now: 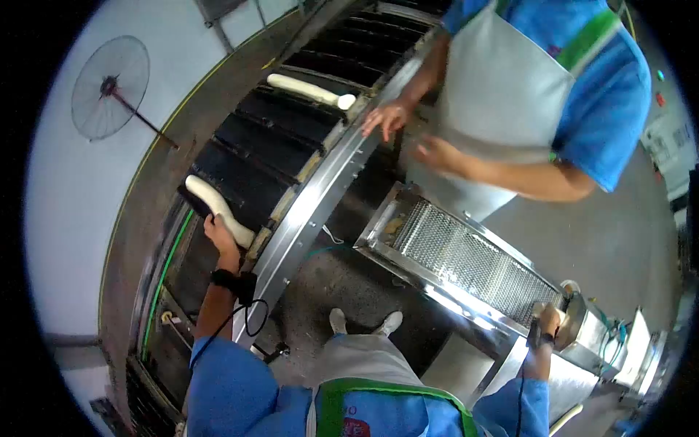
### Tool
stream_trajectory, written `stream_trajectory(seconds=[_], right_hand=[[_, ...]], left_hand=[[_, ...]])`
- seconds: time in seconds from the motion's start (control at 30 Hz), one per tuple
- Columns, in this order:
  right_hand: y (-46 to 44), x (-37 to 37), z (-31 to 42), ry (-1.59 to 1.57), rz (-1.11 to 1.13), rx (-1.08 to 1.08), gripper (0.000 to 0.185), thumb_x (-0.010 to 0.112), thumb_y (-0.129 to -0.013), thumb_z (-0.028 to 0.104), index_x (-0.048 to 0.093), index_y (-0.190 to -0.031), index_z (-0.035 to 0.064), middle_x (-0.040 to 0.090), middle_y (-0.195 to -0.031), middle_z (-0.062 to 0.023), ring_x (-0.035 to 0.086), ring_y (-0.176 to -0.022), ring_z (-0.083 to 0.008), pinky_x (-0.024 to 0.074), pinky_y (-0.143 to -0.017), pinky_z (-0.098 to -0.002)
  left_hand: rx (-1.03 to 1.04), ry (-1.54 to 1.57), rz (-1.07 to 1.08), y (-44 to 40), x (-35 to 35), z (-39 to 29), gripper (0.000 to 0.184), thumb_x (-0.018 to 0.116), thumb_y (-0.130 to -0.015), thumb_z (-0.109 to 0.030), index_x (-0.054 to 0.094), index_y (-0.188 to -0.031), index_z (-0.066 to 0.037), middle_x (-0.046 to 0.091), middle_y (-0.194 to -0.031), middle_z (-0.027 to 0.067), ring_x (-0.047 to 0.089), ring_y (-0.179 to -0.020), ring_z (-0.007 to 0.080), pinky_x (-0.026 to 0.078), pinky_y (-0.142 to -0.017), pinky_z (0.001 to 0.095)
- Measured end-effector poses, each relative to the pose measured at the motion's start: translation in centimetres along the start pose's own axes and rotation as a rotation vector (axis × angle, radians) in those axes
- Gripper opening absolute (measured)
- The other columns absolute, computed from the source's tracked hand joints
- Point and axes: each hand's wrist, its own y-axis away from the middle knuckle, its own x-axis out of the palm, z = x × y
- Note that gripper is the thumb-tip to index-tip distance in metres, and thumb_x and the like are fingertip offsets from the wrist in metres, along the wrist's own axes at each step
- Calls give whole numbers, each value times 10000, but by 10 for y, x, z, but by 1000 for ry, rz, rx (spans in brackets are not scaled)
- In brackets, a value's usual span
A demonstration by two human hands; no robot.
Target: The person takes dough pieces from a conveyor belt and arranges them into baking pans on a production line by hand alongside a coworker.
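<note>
On the dark slatted conveyor (247, 146), a long pale dough roll (206, 194) lies slantwise at the left. My left hand (219, 234) grips it near its lower end, thumb and fingers against its side. Far to the right, my right hand (550, 320) is closed at the lower end of the metal mesh belt (466, 255), beside the steel machine. Something pale shows at its fingers, too small to make out. A second dough roll (306, 89) rests farther up the dark conveyor, its cut end facing right.
Across from me stands a co-worker in a pale apron (502, 95), one hand at the conveyor's steel rail (306, 193). A steel machine (586, 331) adjoins the mesh belt. Another pale roll (566, 420) shows at lower right. A fan (109, 87) stands at the left wall.
</note>
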Motion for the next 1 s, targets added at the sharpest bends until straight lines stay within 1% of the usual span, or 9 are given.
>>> stream_trajectory(seconds=[0.07,0.2,0.3,0.33,0.47,0.7,0.83,0.93,1.0], right_hand=[[16,-5,2,-87,-25,-49,192,413,-760,217,506,-778,50,511,-636,-57,516,-606,-175,416,-483,-262],[75,-76,1,-1506,-78,-29,237,416,-791,262,480,-752,36,463,-677,-25,466,-588,-126,400,-498,-241],[110,-146,-6,-2407,174,284,249,486,-745,188,486,-897,-8,499,-816,-90,483,-732,-169,394,-637,-240],[110,-117,-29,-2056,-16,175,259,529,-701,145,482,-911,0,503,-830,-113,489,-761,-195,398,-655,-261],[123,-173,-39,-2133,6,187,394,494,-752,211,382,-1063,-3,499,-952,-103,512,-786,-177,436,-642,-260],[151,-388,87,-2376,136,-504,497,539,-698,251,359,-1075,-18,477,-974,-200,530,-767,-193,457,-609,-242],[172,-467,170,-2172,114,-524,638,575,-623,324,345,-1095,-39,475,-971,-200,523,-773,-217,454,-603,-253],[124,-507,244,-1844,564,-1124,606,562,-590,205,361,-1093,-67,499,-959,-120,501,-816,-162,412,-701,-235],[134,-554,316,-1753,677,-1247,568,528,-588,168,380,-1090,-52,499,-947,-106,483,-822,-148,393,-718,-230]], left_hand=[[-12,-65,-4,16,-7,-27,436,418,-765,-269,351,-1103,-2,267,-1145,181,294,-1030,304,257,-843,351],[-23,-18,31,0,-16,-3,435,441,-755,-256,356,-1088,11,274,-1133,183,291,-1030,307,256,-846,345],[91,-148,-20,14,-28,-18,427,453,-743,-243,369,-1069,18,288,-1119,189,301,-1018,312,257,-847,351],[87,-89,-53,12,-28,-12,415,462,-733,-239,384,-1053,13,308,-1108,186,305,-1018,310,258,-849,347],[107,-158,-36,11,-34,-8,401,474,-712,-228,399,-1034,-2,302,-1121,205,301,-1028,325,262,-851,348],[22,-118,-69,25,-47,-24,428,469,-703,-232,382,-1076,-42,227,-1197,208,285,-1059,344,251,-876,358],[15,-125,-80,29,-56,-31,427,484,-704,-234,371,-1076,-58,213,-1207,205,271,-1074,346,242,-883,366],[16,-118,-86,33,-60,-32,422,492,-705,-222,363,-1076,-66,221,-1200,197,268,-1074,353,241,-881,370],[20,-99,-86,35,-64,-39,422,493,-704,-220,363,-1076,-66,220,-1199,198,269,-1074,354,240,-882,369]])
